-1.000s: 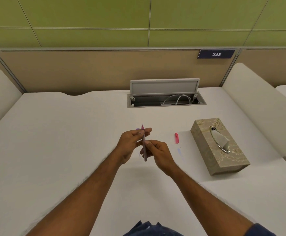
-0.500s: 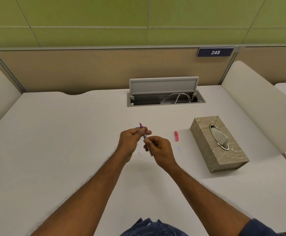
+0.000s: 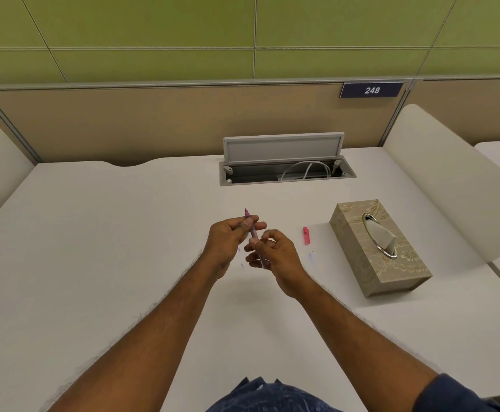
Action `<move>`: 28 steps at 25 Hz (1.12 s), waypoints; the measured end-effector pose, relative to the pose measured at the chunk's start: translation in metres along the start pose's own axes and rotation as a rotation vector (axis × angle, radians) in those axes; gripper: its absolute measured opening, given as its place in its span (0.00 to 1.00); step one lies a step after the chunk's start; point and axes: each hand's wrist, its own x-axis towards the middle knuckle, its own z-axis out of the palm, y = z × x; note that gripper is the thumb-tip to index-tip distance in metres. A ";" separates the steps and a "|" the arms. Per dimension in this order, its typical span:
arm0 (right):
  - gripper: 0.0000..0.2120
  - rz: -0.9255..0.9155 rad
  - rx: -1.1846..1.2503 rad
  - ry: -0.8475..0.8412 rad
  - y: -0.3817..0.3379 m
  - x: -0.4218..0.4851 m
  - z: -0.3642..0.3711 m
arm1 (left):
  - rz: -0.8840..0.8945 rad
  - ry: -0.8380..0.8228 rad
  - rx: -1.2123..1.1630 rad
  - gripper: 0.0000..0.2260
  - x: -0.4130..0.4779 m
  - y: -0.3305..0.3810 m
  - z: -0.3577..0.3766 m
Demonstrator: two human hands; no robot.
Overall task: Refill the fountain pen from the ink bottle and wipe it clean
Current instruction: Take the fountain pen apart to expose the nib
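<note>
A slim pink fountain pen [image 3: 253,231] is held above the middle of the white desk [image 3: 109,248], nib pointing away from me. My left hand [image 3: 228,237] pinches its front section near the nib. My right hand [image 3: 274,255] grips the rear barrel between thumb and fingers. A small pink cap [image 3: 306,235] lies on the desk to the right of my hands. No ink bottle is in view.
A patterned tissue box [image 3: 376,248] with a tissue sticking out stands at the right. An open cable hatch [image 3: 284,162] with a white cable sits at the back. Small blue ink marks [image 3: 310,257] dot the desk near my hands. Curved white dividers flank both sides.
The pen has tilted from nearly upright to leaning back-left. My right hand has shifted slightly lower and right along the barrel. Both hands stay on the pen.
</note>
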 end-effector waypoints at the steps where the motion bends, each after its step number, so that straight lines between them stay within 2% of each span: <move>1: 0.10 0.020 0.026 -0.012 -0.001 0.000 0.001 | 0.001 -0.001 0.006 0.13 0.000 0.000 0.000; 5: 0.16 0.077 0.079 -0.062 -0.003 0.000 0.002 | -0.008 0.003 -0.011 0.13 -0.001 0.003 0.001; 9: 0.08 0.063 0.109 -0.027 -0.004 0.000 0.005 | -0.006 0.005 0.002 0.13 -0.002 0.003 0.002; 14: 0.14 0.096 0.146 -0.026 -0.002 0.002 0.003 | -0.013 0.015 -0.014 0.13 -0.002 0.004 0.003; 18: 0.06 0.068 0.108 0.020 -0.002 0.004 0.003 | -0.018 0.018 -0.004 0.14 -0.003 0.005 0.002; 20: 0.08 0.081 0.103 0.030 -0.003 0.004 0.005 | -0.018 0.020 -0.006 0.14 -0.003 0.006 0.003; 24: 0.17 0.139 0.153 0.027 -0.002 0.004 0.005 | -0.010 0.015 -0.003 0.12 -0.003 0.006 0.002; 28: 0.10 0.082 0.125 0.007 -0.002 0.005 0.005 | -0.003 0.022 0.018 0.14 -0.004 0.006 0.002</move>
